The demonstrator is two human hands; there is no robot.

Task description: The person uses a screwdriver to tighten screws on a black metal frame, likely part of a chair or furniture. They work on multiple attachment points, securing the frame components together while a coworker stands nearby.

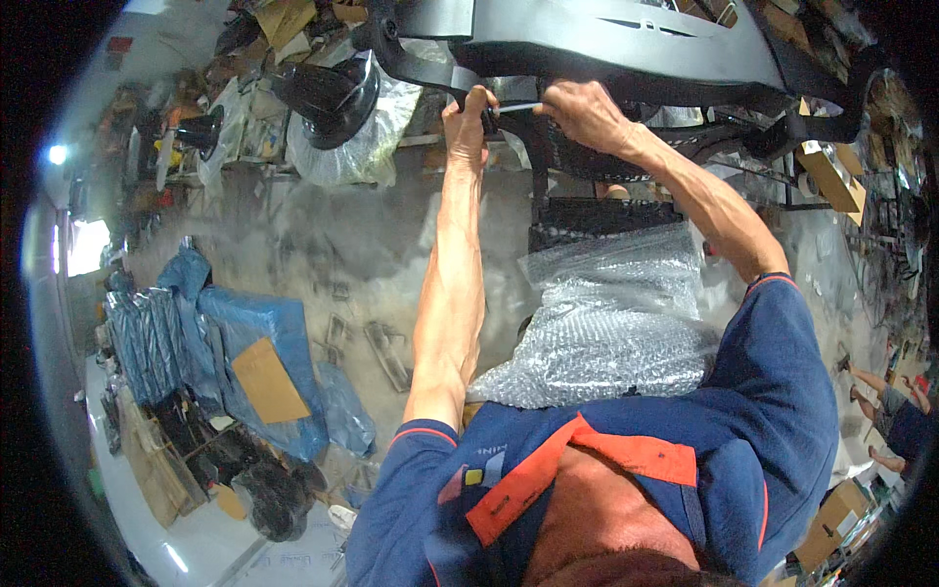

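Observation:
A large black piece that looks like an office chair part with curved arms stands at the top of the head view. My left hand is closed around the lower end of its left curved arm. From my right hand, fingers curled, a thin metal rod reaches across to the spot by my left fingers. It looks like the shaft of a hand tool; its grip end is hidden in the fist. Below the arms lies a sheet of bubble wrap, with a dark mesh panel at its far edge.
Black flared parts in clear plastic stand at the far left. Blue-wrapped pieces with a cardboard sheet are at left. Cardboard boxes lie at the right, and another person is at the right rim.

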